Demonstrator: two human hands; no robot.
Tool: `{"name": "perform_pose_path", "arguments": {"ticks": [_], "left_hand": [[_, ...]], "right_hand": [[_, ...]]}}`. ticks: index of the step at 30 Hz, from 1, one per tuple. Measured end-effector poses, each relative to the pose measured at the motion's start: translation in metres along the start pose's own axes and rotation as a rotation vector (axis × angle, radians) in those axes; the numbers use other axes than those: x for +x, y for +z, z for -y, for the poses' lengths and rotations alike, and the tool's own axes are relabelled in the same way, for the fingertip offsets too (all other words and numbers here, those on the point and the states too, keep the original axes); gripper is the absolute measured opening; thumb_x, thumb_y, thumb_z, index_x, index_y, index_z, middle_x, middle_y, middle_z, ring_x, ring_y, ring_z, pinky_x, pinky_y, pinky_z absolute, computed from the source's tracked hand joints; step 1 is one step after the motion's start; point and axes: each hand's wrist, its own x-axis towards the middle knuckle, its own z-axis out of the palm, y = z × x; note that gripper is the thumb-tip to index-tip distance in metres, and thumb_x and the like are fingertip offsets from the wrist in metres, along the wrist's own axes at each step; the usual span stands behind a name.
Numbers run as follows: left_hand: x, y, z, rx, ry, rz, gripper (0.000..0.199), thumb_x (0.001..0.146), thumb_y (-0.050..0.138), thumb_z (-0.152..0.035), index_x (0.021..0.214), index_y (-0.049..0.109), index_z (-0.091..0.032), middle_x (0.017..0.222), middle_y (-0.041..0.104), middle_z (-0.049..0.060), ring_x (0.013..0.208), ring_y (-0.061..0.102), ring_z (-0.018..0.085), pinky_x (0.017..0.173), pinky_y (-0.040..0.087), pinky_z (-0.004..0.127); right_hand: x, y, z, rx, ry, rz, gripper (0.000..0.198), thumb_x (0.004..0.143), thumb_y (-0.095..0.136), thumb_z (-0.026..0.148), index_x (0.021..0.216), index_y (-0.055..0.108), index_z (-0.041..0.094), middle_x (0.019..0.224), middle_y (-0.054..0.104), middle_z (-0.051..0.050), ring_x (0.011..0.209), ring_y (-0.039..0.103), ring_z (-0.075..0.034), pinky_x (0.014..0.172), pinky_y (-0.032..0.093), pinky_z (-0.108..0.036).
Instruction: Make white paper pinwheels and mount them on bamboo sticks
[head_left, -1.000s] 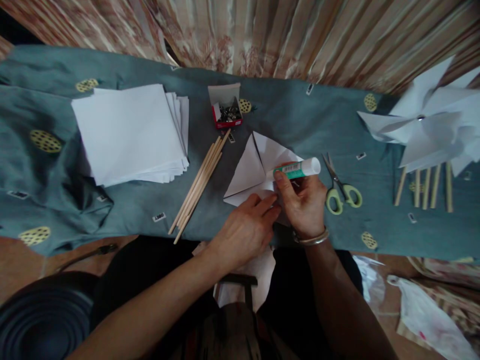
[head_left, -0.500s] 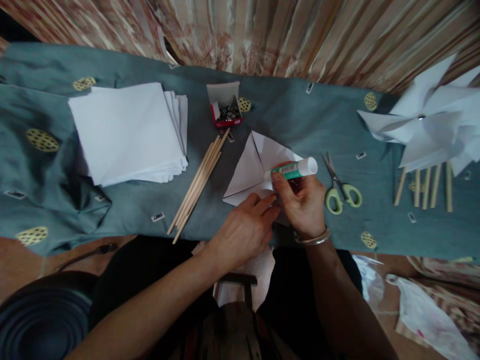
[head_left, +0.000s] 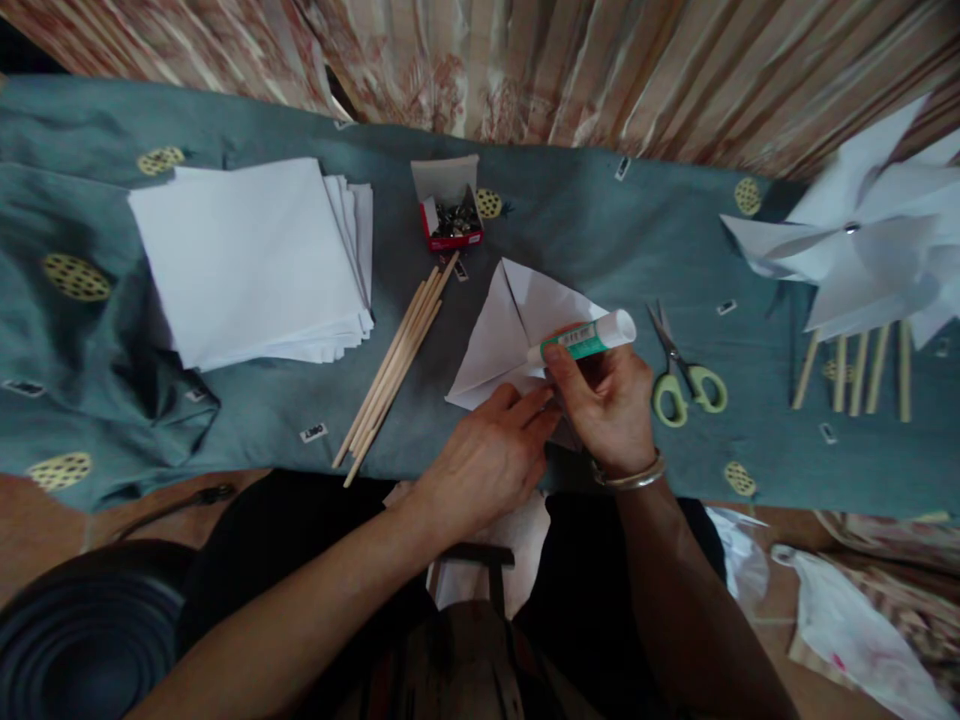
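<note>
My right hand is closed round a green-and-white glue stick. The stick's tip points left and down, touching or just over the middle of a white paper square, cut with slits from its corners. My left hand lies on the near side of this paper, its fingers bent and gripping the edge; the fingertips are partly hidden. Just right of my right hand lies a pair of scissors with light green handles, blades a little apart.
A stack of white paper lies at the left, beside several thin wooden sticks. Behind these is an open red box of small metal pins. White paper pinwheels on sticks lie at the right of the green tablecloth.
Both hands, the glue stick and the paper stay almost where they were. The whole view has shifted slightly.
</note>
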Motion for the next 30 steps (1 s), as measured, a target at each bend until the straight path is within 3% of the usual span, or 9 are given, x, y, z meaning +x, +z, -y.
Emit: {"name": "perform_pose_path", "arguments": {"ticks": [6, 30], "left_hand": [[0.0014, -0.0009, -0.0001, 0.002, 0.0, 0.012, 0.034, 0.087, 0.051, -0.011, 0.12, 0.057, -0.006, 0.128, 0.059, 0.015, 0.1, 0.053, 0.026, 0.088, 0.053, 0.041], [0.0024, -0.0047, -0.0011, 0.012, -0.007, 0.025, 0.033, 0.086, 0.053, -0.012, 0.119, 0.059, -0.008, 0.131, 0.06, 0.013, 0.097, 0.056, 0.025, 0.088, 0.053, 0.042]], "right_hand": [[-0.0014, -0.0019, 0.0009, -0.056, -0.012, -0.015, 0.028, 0.084, 0.063, 0.046, 0.089, 0.065, 0.019, 0.071, 0.069, -0.002, 0.063, 0.065, -0.018, 0.06, 0.05, -0.031], [-0.0021, -0.0042, -0.0034, -0.041, 0.018, -0.06, 0.027, 0.083, 0.064, 0.045, 0.087, 0.064, 0.018, 0.071, 0.067, -0.002, 0.064, 0.063, -0.018, 0.062, 0.049, -0.032]]}}
